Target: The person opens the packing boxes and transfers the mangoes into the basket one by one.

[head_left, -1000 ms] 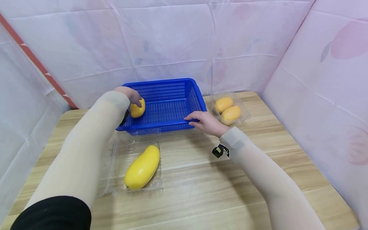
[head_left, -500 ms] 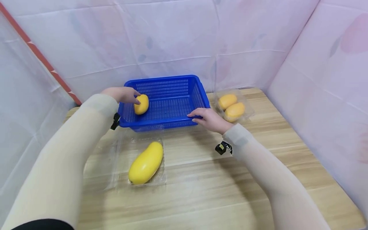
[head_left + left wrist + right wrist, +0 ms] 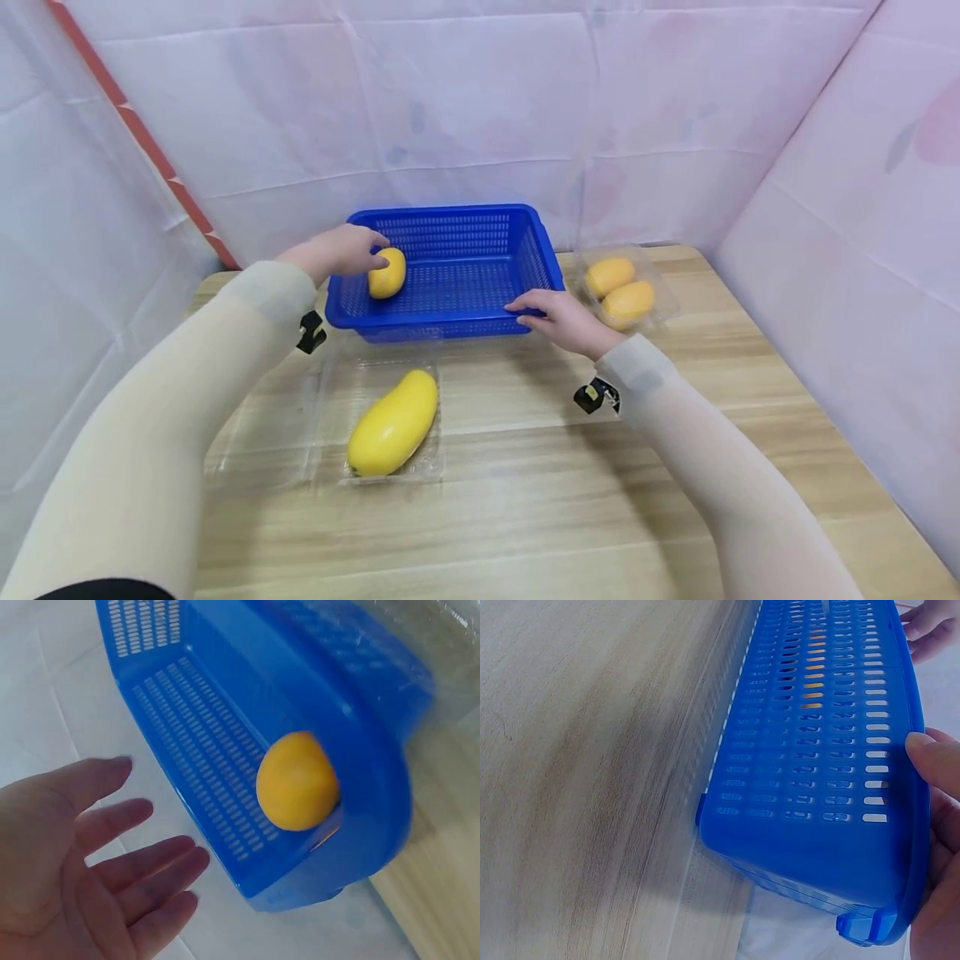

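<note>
A blue plastic basket (image 3: 465, 285) stands at the back of the table. Inside its left end lies a yellow mango (image 3: 387, 273). My left hand (image 3: 337, 252) hovers over the basket's left side with fingers spread; the left wrist view shows a gap between this hand and the mango (image 3: 298, 781). On the front right corner, my right hand (image 3: 564, 321) pinches the basket rim, its thumb outside in the right wrist view and the other fingers mostly hidden behind the rim. In front of the basket, a larger yellow mango (image 3: 393, 423) rests in an opened clear clamshell box (image 3: 431, 468).
Right of the basket, a clear plastic box (image 3: 663, 304) holds two orange-yellow mangoes (image 3: 628, 302). Wooden tabletop (image 3: 540, 500) stretches across the front. Patterned cloth walls (image 3: 480, 100) close off the back and both sides.
My left hand has drawn back leftward from the mango in the basket, its fingers opening away from it. The right hand stays on the rim. The whole head view has shifted slightly.
</note>
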The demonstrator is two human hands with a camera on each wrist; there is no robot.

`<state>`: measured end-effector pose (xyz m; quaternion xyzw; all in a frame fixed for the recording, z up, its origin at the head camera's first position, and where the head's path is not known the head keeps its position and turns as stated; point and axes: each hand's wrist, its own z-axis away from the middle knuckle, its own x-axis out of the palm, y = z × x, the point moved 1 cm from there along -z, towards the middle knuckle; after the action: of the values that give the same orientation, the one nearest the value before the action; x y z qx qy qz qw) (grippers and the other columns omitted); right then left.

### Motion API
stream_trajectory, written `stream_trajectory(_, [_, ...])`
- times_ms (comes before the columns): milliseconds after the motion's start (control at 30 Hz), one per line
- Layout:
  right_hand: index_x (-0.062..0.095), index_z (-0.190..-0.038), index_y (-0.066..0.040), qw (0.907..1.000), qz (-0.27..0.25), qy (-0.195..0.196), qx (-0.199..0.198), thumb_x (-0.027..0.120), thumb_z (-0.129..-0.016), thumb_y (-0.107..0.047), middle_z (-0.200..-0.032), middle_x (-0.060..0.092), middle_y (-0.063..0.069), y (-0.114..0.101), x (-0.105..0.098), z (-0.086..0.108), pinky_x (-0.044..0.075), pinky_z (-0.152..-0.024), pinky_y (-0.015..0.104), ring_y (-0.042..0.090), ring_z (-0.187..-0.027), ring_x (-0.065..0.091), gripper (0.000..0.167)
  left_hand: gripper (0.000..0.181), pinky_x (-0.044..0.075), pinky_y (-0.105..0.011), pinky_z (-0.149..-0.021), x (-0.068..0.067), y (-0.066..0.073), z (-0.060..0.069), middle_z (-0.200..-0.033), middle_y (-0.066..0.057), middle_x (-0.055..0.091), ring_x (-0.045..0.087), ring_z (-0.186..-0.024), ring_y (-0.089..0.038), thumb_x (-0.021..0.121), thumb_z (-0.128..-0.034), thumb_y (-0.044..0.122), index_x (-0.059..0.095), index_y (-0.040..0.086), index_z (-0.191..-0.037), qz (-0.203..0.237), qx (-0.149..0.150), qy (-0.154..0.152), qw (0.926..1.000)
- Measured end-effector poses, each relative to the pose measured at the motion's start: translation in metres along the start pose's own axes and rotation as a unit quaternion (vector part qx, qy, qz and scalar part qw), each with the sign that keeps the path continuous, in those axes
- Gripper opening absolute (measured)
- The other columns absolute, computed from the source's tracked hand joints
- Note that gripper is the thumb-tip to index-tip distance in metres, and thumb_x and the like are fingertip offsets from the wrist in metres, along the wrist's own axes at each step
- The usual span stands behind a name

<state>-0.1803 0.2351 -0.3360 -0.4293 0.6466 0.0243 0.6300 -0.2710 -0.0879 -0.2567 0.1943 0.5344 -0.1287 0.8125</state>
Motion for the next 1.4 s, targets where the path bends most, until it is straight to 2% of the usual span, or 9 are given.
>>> stream_trajectory(133, [0.065, -0.116, -0.005, 1.0000, 0.000, 0.000, 0.001, 0.060, -0.091, -0.006, -0.114, 0.064, 0.009, 0.001, -0.001, 0.003, 0.049, -0.083, 0.038, 0.023, -0.106, 0.058, 0.026, 0.049, 0.030, -0.052, -0.103, 0.005, 0.001, 0.004, -0.141, -0.019, 0.041, 0.034, -0.129, -0.038, 0.045, -0.0978, 0.029, 0.043, 0.002, -0.138, 0.002, -0.002, 0.048, 0.9988])
stream_trajectory(300, [0.065, -0.115, -0.004, 1.0000, 0.001, 0.004, -0.003, 0.060, -0.090, -0.006, -0.113, 0.064, 0.009, 0.002, -0.003, 0.004, 0.049, -0.084, 0.038, 0.024, -0.106, 0.058, 0.026, 0.047, 0.036, -0.052, -0.099, 0.011, 0.009, 0.017, -0.137, -0.017, 0.046, 0.041, -0.124, -0.037, 0.047, -0.0970, 0.032, 0.047, 0.006, -0.137, 0.005, -0.005, 0.081, 0.9967])
stream_trajectory(400, [0.065, -0.115, -0.004, 1.0000, 0.002, 0.005, -0.002, 0.060, -0.090, -0.005, -0.113, 0.064, 0.009, 0.003, -0.004, 0.004, 0.049, -0.084, 0.038, 0.023, -0.106, 0.058, 0.026, 0.047, 0.043, -0.048, -0.088, 0.015, 0.013, 0.026, -0.122, -0.017, 0.058, 0.055, -0.102, -0.032, 0.049, -0.0959, 0.032, 0.049, 0.007, -0.135, 0.004, 0.002, 0.100, 0.9950])
stream_trajectory(533, [0.065, -0.116, -0.005, 1.0000, 0.002, 0.006, -0.001, 0.060, -0.090, -0.004, -0.114, 0.064, 0.009, 0.004, -0.005, 0.004, 0.050, -0.082, 0.038, 0.023, -0.105, 0.058, 0.026, 0.046, 0.043, -0.039, -0.066, 0.020, 0.015, 0.035, -0.115, -0.015, 0.061, 0.051, -0.067, -0.024, 0.051, -0.0952, 0.032, 0.050, 0.008, -0.134, 0.006, 0.002, 0.112, 0.9937])
stream_trajectory(667, [0.064, -0.116, -0.004, 1.0000, 0.002, 0.005, -0.001, 0.060, -0.091, -0.005, -0.114, 0.064, 0.009, 0.005, -0.005, 0.005, 0.050, -0.082, 0.037, 0.023, -0.105, 0.058, 0.026, 0.045, 0.047, -0.040, -0.068, 0.023, 0.012, 0.041, -0.126, -0.017, 0.056, 0.058, -0.075, -0.026, 0.051, -0.0954, 0.031, 0.051, 0.006, -0.133, 0.006, 0.006, 0.118, 0.9929])
stream_trajectory(733, [0.065, -0.116, -0.004, 1.0000, 0.004, 0.009, -0.002, 0.060, -0.090, -0.005, -0.114, 0.064, 0.010, 0.005, -0.005, 0.005, 0.050, -0.083, 0.037, 0.024, -0.106, 0.057, 0.026, 0.045, 0.047, -0.044, -0.080, 0.024, 0.011, 0.043, -0.128, -0.018, 0.055, 0.059, -0.096, -0.031, 0.051, -0.0954, 0.030, 0.052, 0.005, -0.132, 0.006, 0.014, 0.125, 0.9921])
stream_trajectory(833, [0.065, -0.115, -0.004, 0.9999, 0.008, 0.014, -0.005, 0.060, -0.090, -0.004, -0.113, 0.064, 0.010, 0.005, -0.006, 0.004, 0.049, -0.083, 0.038, 0.024, -0.106, 0.057, 0.026, 0.045, 0.041, -0.050, -0.094, 0.027, 0.008, 0.046, -0.128, -0.018, 0.054, 0.050, -0.117, -0.036, 0.052, -0.0952, 0.030, 0.053, 0.002, -0.131, 0.011, 0.026, 0.136, 0.9903])
stream_trajectory(1200, [0.065, -0.115, -0.003, 0.9998, 0.008, 0.014, -0.009, 0.060, -0.090, -0.004, -0.113, 0.064, 0.009, 0.006, -0.010, 0.003, 0.050, -0.082, 0.038, 0.024, -0.106, 0.057, 0.026, 0.045, 0.038, -0.049, -0.099, 0.040, 0.006, 0.059, -0.128, -0.017, 0.055, 0.047, -0.120, -0.034, 0.054, -0.0945, 0.029, 0.054, 0.001, -0.129, 0.045, 0.040, 0.154, 0.9862])
stream_trajectory(1400, [0.065, -0.115, -0.005, 0.9997, 0.009, 0.018, -0.015, 0.061, -0.089, -0.004, -0.113, 0.064, 0.009, 0.007, -0.007, 0.002, 0.049, -0.084, 0.038, 0.024, -0.107, 0.057, 0.026, 0.043, 0.038, -0.048, -0.099, 0.045, 0.006, 0.069, -0.125, -0.017, 0.056, 0.050, -0.117, -0.034, 0.056, -0.0938, 0.026, 0.055, -0.001, -0.127, 0.051, 0.064, 0.168, 0.9824])
